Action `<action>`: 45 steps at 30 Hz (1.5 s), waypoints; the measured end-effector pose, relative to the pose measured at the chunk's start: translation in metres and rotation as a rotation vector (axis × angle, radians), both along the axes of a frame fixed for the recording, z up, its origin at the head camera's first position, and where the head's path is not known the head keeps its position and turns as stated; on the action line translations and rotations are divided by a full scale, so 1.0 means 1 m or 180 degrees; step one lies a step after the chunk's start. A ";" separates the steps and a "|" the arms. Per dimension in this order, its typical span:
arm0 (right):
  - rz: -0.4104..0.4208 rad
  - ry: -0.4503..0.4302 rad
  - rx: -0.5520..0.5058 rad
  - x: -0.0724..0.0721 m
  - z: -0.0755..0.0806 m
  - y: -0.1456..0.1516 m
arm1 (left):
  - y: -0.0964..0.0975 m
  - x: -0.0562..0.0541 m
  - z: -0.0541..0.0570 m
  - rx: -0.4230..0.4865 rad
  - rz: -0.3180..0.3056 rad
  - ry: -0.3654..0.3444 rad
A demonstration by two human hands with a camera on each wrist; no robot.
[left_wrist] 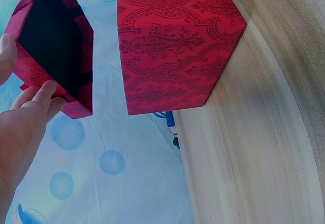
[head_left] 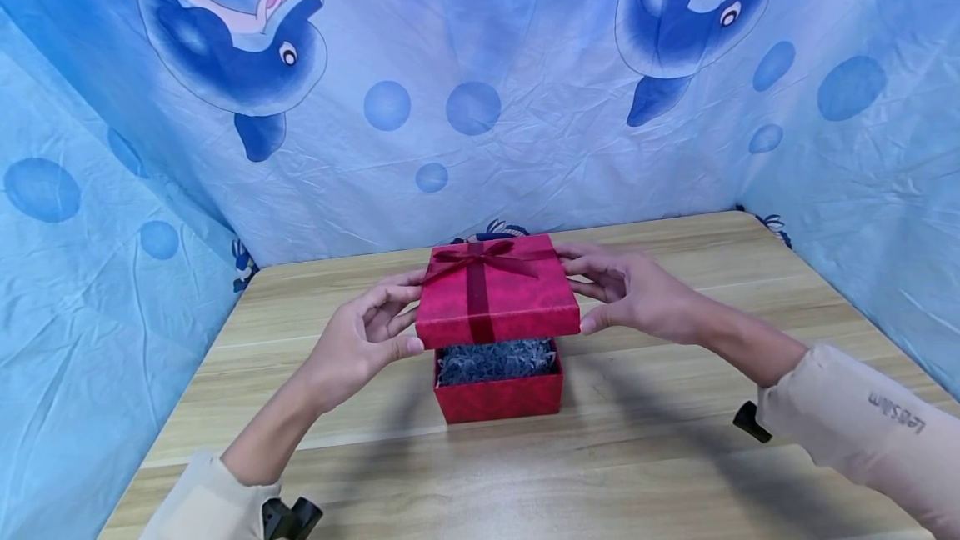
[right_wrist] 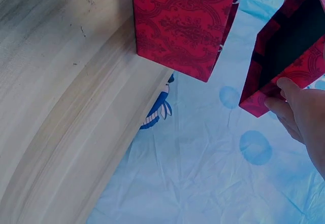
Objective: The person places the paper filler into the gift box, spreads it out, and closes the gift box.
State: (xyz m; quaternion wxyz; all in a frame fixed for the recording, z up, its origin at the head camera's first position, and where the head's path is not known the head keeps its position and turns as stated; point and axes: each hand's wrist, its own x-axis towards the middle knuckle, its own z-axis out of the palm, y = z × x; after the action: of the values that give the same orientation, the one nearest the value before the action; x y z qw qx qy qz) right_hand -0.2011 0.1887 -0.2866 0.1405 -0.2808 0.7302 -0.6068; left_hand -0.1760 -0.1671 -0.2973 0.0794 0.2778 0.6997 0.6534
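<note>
A red patterned gift box lid [head_left: 517, 294] with a dark red ribbon and bow [head_left: 487, 257] is held level above its box. My left hand [head_left: 363, 336] grips the lid's left side, thumb at the near corner. On the opposite side my right hand [head_left: 637, 290] grips it with the thumb at the near right corner. Below stands the red box base [head_left: 498, 400], filled with blue-grey shredded paper [head_left: 495, 361]. A gap between lid and base shows in both wrist views, where the lid's dark inside [left_wrist: 56, 36] is visible. The base's patterned side [right_wrist: 183, 26] fills the upper part of the right wrist view.
The box stands on a light wood-grain table [head_left: 315, 457]. Behind and beside the table hangs a blue cloth [head_left: 510, 40] printed with dolphins and bubbles. Small black devices [head_left: 291, 517] sit at both wrists, by the beige sleeves [head_left: 862, 432].
</note>
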 end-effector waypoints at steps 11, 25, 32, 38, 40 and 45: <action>0.0119 0.0205 0.0046 0.001 -0.004 -0.001 | 0.002 -0.002 -0.004 -0.0125 0.0083 0.0004; 0.0215 0.0201 0.0086 -0.003 -0.011 -0.003 | 0.004 -0.003 -0.008 -0.0289 0.0188 -0.0036; 0.0256 0.0138 0.0069 -0.005 -0.016 -0.004 | 0.005 -0.004 -0.011 -0.0305 0.0186 -0.0051; 0.0267 0.0096 0.0105 -0.006 -0.022 -0.006 | 0.005 -0.004 -0.017 -0.0297 0.0154 -0.0100; 0.0272 0.0100 0.0115 -0.006 -0.024 -0.006 | 0.005 -0.004 -0.020 -0.0299 0.0162 -0.0116; 0.0300 0.0159 0.0127 -0.008 -0.030 -0.008 | 0.006 -0.004 -0.028 -0.0320 0.0204 -0.0136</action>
State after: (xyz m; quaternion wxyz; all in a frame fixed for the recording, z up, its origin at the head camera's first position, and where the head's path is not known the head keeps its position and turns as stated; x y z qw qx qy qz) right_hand -0.2086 0.1808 -0.3168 0.1562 -0.3271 0.7314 -0.5777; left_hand -0.1802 -0.1613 -0.3254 0.0871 0.2369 0.7384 0.6254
